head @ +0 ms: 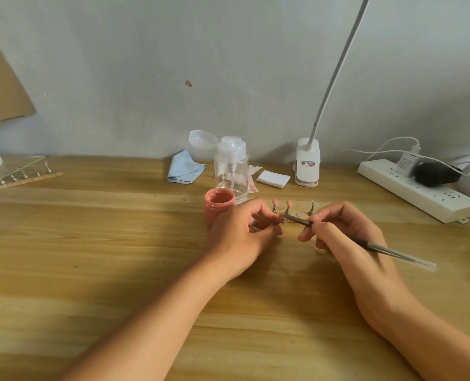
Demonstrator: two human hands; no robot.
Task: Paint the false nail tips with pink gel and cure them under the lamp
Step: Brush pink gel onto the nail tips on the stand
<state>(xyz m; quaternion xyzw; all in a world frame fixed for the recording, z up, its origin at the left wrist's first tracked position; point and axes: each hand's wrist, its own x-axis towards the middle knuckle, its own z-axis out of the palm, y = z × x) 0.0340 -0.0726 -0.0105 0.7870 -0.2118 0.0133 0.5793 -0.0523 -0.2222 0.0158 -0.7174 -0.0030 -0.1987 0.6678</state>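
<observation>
Your left hand (242, 235) rests near the middle of the desk (91, 243), fingers curled, pinching a small stand (279, 220) at the fingertips. Your right hand (346, 235) grips the brush (379, 247) like a pen. The brush tip reaches the left fingertips.

Just behind both hands lies the holder strip (299, 215). It carries three upright stands: two bear pink nail tips (288, 203) and one bears a clear nail tip (313, 203).

The open pink gel jar (219, 204) stands just left of the strip, in front of the pump bottle (231, 166).

Along the back edge lie a blue cloth (185, 167), white pads (272, 178) and a clip lamp (307, 166). A power strip (418, 188) lies at the back right. A second rack (25, 174) sits at the back left.
</observation>
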